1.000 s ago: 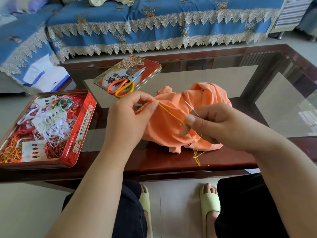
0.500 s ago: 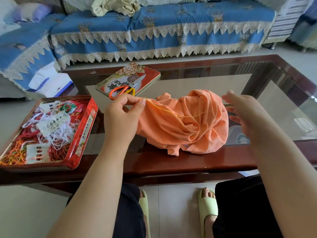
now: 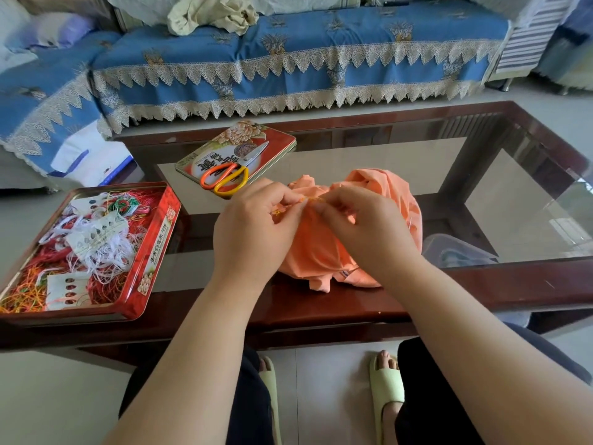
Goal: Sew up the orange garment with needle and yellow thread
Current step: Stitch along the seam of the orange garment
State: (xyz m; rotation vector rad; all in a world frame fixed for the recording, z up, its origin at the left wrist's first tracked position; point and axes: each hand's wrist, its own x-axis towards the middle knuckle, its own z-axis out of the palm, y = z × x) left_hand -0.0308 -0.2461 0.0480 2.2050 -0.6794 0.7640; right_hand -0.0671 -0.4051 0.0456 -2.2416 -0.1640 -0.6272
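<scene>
The orange garment (image 3: pixel 324 252) lies bunched on the glass-topped table near its front edge. My left hand (image 3: pixel 253 226) pinches a fold of the garment at its upper left. My right hand (image 3: pixel 359 226) has come beside it, fingertips pinching the fabric where a short stretch of yellow thread (image 3: pixel 309 199) shows between the two hands. A thin needle (image 3: pixel 411 222) appears to stick out at the garment's right side, past my right hand.
A red tin (image 3: pixel 154 252) full of tangled threads sits at the table's left front. Behind the garment, orange-and-yellow scissors (image 3: pixel 229 175) lie on a tin lid (image 3: pixel 276 139). A blue sofa stands beyond the table. My knees and sandalled feet are below.
My right hand pulled the thread out to the right, then swung back left to the garment's top, meeting my left hand. The long taut thread is now drawn up short.
</scene>
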